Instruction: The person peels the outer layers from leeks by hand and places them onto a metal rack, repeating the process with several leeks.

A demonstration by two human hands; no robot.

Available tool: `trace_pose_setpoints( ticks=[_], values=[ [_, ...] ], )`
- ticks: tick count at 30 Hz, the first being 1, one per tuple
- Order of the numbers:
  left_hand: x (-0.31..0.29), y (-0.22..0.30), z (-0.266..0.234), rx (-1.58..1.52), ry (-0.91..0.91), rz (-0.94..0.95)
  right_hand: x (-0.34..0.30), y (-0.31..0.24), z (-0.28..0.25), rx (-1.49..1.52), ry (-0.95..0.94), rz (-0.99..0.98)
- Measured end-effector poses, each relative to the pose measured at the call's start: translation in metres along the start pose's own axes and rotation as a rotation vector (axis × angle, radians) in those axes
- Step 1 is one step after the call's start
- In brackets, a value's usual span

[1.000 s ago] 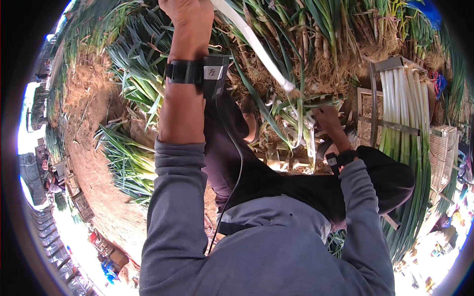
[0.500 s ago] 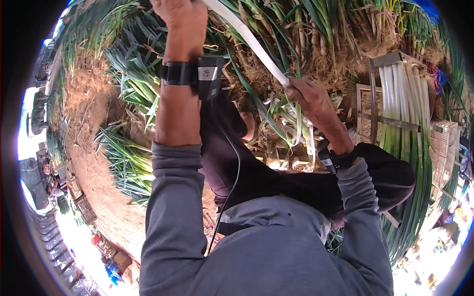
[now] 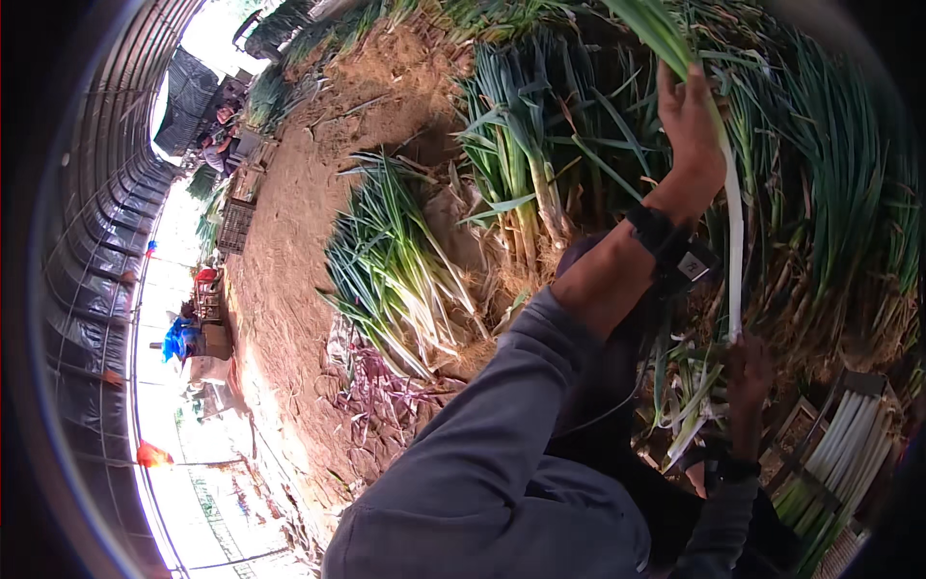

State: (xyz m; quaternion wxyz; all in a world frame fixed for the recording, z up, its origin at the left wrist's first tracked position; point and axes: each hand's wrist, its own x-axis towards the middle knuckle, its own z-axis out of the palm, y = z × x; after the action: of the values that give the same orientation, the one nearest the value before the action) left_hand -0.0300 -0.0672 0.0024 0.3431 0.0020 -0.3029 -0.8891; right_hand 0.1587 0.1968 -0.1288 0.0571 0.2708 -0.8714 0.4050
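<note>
A long green onion [image 3: 735,232] with a bare white shaft stretches between my two hands. My left hand [image 3: 693,121] is closed round it where the white turns to green leaves, at the upper right. Lower down, my right hand [image 3: 748,372] grips the white end, its fingers partly in shadow. Stripped leaves and peelings [image 3: 693,396] lie beside my right hand. Unpeeled green onions with roots and soil [image 3: 526,145] are heaped just beyond my arms.
Cleaned white onions [image 3: 854,434] fill a frame at the lower right. A smaller bunch of green onions [image 3: 400,261] lies on the bare earth floor [image 3: 289,280] to the left, near purplish scraps [image 3: 381,386]. People [image 3: 220,145] and crates [image 3: 236,224] are farther off.
The view has swung left, so more floor and the side wall show. Both hands still hold the onion, which now hangs more upright with its green leaves visible above my left hand.
</note>
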Motion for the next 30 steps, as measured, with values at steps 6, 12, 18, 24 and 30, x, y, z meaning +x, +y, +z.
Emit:
trace_pose_setpoints(
  ticks=[6, 12, 18, 24, 30],
  values=[
    [0.009, 0.0, -0.024, 0.037, -0.112, -0.029, -0.001, 0.024, -0.004, -0.074, 0.174, 0.22],
    [-0.005, -0.004, 0.008, 0.086, -0.123, -0.142, 0.005, 0.022, -0.009, -0.12, 0.359, 0.192],
    [-0.008, -0.035, 0.006, 0.055, -0.262, -0.212, -0.004, 0.024, -0.024, -0.111, 0.376, 0.395],
    [-0.048, -0.031, 0.034, 0.052, 0.015, -0.282, -0.049, 0.084, -0.043, -0.038, 0.415, 0.807],
    [-0.004, -0.028, 0.008, -0.044, -0.146, -0.257, -0.077, 0.071, -0.012, 0.101, 0.012, 0.525]
  ],
)
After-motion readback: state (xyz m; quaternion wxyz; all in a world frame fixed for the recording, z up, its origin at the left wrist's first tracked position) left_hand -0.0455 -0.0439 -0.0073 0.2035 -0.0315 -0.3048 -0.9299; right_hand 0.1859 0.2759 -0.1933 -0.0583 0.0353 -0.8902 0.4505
